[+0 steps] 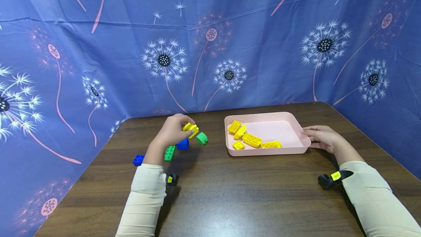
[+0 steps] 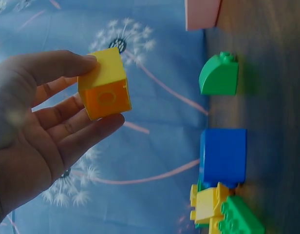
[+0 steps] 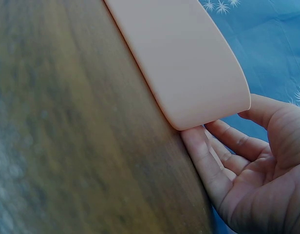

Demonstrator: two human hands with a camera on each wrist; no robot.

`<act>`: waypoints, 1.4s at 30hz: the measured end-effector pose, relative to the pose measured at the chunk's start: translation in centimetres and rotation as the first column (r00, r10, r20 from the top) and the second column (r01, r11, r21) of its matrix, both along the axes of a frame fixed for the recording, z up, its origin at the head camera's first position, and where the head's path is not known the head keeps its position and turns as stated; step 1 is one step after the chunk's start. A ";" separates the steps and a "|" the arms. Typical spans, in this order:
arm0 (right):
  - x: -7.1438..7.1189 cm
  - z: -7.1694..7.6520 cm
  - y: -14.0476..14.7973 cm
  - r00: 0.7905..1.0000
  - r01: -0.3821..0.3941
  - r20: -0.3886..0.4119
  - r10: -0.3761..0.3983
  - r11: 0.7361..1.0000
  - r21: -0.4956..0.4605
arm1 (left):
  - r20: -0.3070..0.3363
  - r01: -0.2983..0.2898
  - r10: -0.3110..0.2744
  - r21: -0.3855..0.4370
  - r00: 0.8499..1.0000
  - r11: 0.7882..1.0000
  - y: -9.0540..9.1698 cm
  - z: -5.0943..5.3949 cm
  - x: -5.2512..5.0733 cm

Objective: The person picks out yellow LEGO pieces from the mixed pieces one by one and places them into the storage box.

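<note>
My left hand [image 1: 172, 129] [image 2: 47, 112] pinches a yellow brick [image 1: 191, 129] [image 2: 105, 83] between thumb and fingers, raised above the left part of the table. Close by it are a green rounded brick [image 1: 202, 138] [image 2: 220, 75] and a blue brick [image 1: 182, 144] [image 2: 224, 156]. A pink tray [image 1: 273, 152] [image 3: 189, 63] holds several yellow bricks [image 1: 251, 140] along its left and near sides. At the tray's right end my right hand [image 1: 323, 138] [image 3: 257, 165] grips the rim and outer wall, fingertips on both.
A long green brick [image 1: 169, 153] [image 2: 240, 217] and another blue brick [image 1: 139, 160] lie on the wooden table [image 1: 230, 193] by the left forearm. In the left wrist view, a yellow piece [image 2: 207, 205] sits beside the green brick. A blue patterned cloth [image 1: 263, 46] hangs behind the table.
</note>
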State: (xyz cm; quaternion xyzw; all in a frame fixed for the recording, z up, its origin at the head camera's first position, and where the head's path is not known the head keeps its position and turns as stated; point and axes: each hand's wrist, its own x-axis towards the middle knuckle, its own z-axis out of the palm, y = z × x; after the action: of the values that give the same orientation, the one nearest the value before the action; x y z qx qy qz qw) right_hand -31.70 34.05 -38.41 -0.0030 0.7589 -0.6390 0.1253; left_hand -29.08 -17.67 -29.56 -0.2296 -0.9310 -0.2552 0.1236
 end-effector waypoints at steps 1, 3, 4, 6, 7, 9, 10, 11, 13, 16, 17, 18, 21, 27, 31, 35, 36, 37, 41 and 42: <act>0.0 0.0 0.0 1.000 0.002 0.000 -0.002 1.000 0.000 | -0.009 0.016 -0.016 -0.001 1.000 1.000 0.3 -0.1 0.0; 0.1 0.1 0.0 1.000 0.005 -0.001 -0.005 1.000 -0.001 | -0.015 0.041 -0.041 -0.003 0.999 0.999 0.7 -0.3 0.0; 0.1 0.1 -0.1 1.000 0.005 -0.002 -0.005 1.000 -0.003 | -0.015 0.054 -0.054 0.000 0.998 0.999 1.0 -0.4 0.0; 0.1 0.1 -0.1 1.000 0.004 -0.003 -0.004 1.000 -0.004 | -0.023 0.078 -0.079 -0.008 0.997 0.997 1.4 -0.6 0.0; 0.1 0.1 -0.1 1.000 0.003 -0.004 -0.003 1.000 -0.005 | -0.029 0.090 -0.090 -0.012 0.995 0.996 1.6 -0.7 0.0; 0.2 0.1 -0.1 1.000 0.002 -0.004 -0.002 1.000 -0.008 | -0.042 0.111 -0.112 -0.019 0.993 0.994 2.1 -0.9 0.0; 0.2 0.1 -0.1 1.000 0.002 -0.004 -0.002 1.000 -0.011 | -0.047 0.115 -0.116 -0.023 0.992 0.993 2.3 -1.0 0.0; 0.2 0.0 -0.1 1.000 0.001 -0.004 -0.001 1.000 -0.013 | -0.056 0.122 -0.123 -0.028 0.991 0.992 2.5 -1.1 0.0; 0.2 0.0 0.0 1.000 0.005 -0.003 -0.005 1.000 -0.017 | -0.054 0.129 -0.130 -0.028 0.990 0.991 3.0 -1.2 0.0; 0.3 0.1 0.1 1.000 0.013 -0.006 -0.013 1.000 -0.013 | -0.032 0.140 -0.141 -0.025 0.990 0.990 3.9 -1.3 0.1; 0.3 0.1 0.1 1.000 0.013 -0.006 -0.013 1.000 -0.010 | -0.026 0.150 -0.150 -0.021 0.988 0.988 4.2 -1.3 0.1; 0.3 0.2 0.1 1.000 0.011 -0.009 -0.011 1.000 -0.008 | -0.015 0.155 -0.155 -0.018 0.988 0.988 4.5 -1.3 0.1; 0.3 0.2 -0.1 1.000 0.000 -0.021 0.000 1.000 -0.003 | -0.014 0.190 -0.190 -0.019 0.982 0.982 5.3 -1.5 0.1; 0.3 0.0 -0.2 1.000 -0.005 -0.028 0.006 1.000 0.009 | -0.019 0.239 -0.240 -0.043 0.971 0.970 6.8 -1.6 -0.2; 0.2 -0.2 -0.3 1.000 -0.014 -0.027 0.014 1.000 0.010 | 0.003 0.251 -0.251 -0.061 0.968 0.966 7.7 -1.5 -0.8; 0.2 -0.1 -0.3 1.000 -0.009 -0.029 0.009 1.000 0.013 | 0.009 0.275 -0.275 -0.099 0.961 0.956 8.9 -1.0 -1.6; 0.2 -0.1 -0.3 1.000 -0.007 -0.028 0.007 1.000 0.014 | 0.008 0.280 -0.280 -0.113 0.960 0.953 9.3 -0.8 -1.8; 0.2 -0.1 -0.3 1.000 -0.006 -0.025 0.006 1.000 0.015 | 0.010 0.286 -0.287 -0.128 0.958 0.950 9.7 -0.6 -2.0; 0.2 -0.1 -0.2 1.000 -0.002 -0.017 0.002 1.000 0.015 | 0.032 0.319 -0.319 -0.183 0.947 0.930 11.5 0.1 -2.6; 0.2 -0.1 -0.1 1.000 -0.001 -0.017 0.001 1.000 0.013 | 0.036 0.328 -0.328 -0.196 0.944 0.924 11.9 0.2 -2.8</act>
State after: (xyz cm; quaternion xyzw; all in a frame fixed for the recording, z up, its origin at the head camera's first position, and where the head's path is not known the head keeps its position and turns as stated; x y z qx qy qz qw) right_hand -31.49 33.93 -38.53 -0.0079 0.7642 -0.6339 0.1191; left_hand -31.85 -5.73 -29.33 -0.3929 -0.9006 -0.1779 0.0544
